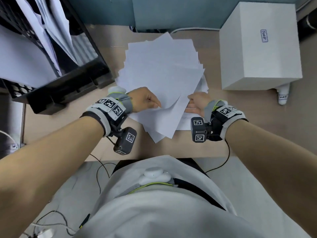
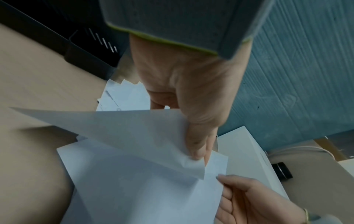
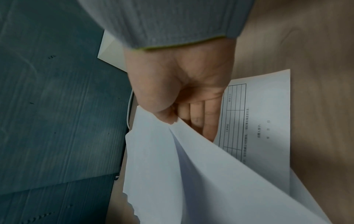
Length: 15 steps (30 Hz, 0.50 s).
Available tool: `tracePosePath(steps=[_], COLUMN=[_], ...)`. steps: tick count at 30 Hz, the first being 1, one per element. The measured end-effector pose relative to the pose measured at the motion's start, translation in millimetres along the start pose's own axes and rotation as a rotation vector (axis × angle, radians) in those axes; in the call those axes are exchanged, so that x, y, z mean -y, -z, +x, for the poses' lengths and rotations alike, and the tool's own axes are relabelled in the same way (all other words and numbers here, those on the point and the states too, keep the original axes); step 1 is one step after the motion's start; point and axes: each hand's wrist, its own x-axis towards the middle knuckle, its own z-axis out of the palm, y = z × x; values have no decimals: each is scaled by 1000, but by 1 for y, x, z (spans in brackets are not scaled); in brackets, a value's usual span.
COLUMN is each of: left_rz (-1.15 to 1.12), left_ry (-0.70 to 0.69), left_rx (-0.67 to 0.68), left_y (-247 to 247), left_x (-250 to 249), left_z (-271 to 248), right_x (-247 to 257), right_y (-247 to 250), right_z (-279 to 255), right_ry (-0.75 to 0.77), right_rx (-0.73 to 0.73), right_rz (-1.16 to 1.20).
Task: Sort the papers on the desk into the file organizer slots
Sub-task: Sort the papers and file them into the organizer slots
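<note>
A person seated at a tan worktop (image 1: 214,145) works through a fanned pile of white papers (image 1: 161,66) that lies in the middle of the surface, between a black file organizer (image 1: 72,79) on the left and a white box (image 1: 259,47) on the right. The left hand (image 1: 144,99) has its grip closed on the top sheet (image 1: 164,115): the left wrist view shows the thumb (image 2: 199,145) on one side and a fingertip behind, pinching the sheet near its edge, with the paper curling up off the pile below. The right hand (image 1: 197,102) is at the right edge of the same pile; its wrist view shows the thumb (image 3: 153,100) pressed on top of a lifted bundle of sheets (image 3: 172,174), the fingers (image 3: 208,121) tucked beneath, so its grip holds those papers raised off a printed form (image 3: 264,121) that lies flat on the worktop, its table lines and small text visible but too blurred to read. The organizer's slots already hold white pages (image 1: 49,30) that stand tilted. The white box bears a small label (image 1: 264,36) with blue writing, and a white cylinder (image 1: 283,95) lies just at its near corner. Both wrists carry grey straps and black camera blocks (image 1: 125,140) with square coded markers. A teal partition (image 1: 171,12) stands behind the worktop. Thin black cables (image 1: 101,174) trail at the person's lap.
</note>
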Motion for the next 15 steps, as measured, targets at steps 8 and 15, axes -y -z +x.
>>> tracePosePath(steps=[8,15], left_rz=[-126,-387], left_ry=[-19,169], left_rx=[114,-355], left_y=[-11,28], left_x=[-7,24], left_z=[-7,-3], right_x=[2,45], right_y=[-7,5], right_z=[1,-24], right_ry=[96,451], right_rx=[-56,-138], right_rz=[-459,-521])
